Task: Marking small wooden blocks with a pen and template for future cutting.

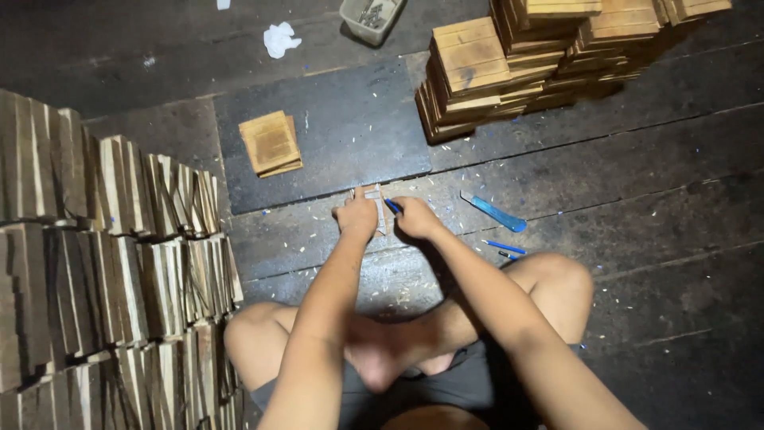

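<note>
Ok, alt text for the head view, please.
Seen from above, a person sitting cross-legged on a dark plank floor presses a small pale piece down with the left hand while the right hand holds a blue-tipped tool to it. Wooden tile stacks stand alongside; a blue utility knife lies nearby.

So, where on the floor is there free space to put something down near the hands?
The dark mat is bare between the small wooden stack and the tall stacks. The floorboards to the right of the blue knife are also bare. It is crowded on the left, where upright wooden pieces fill the floor, and around both hands, left and right.
</note>
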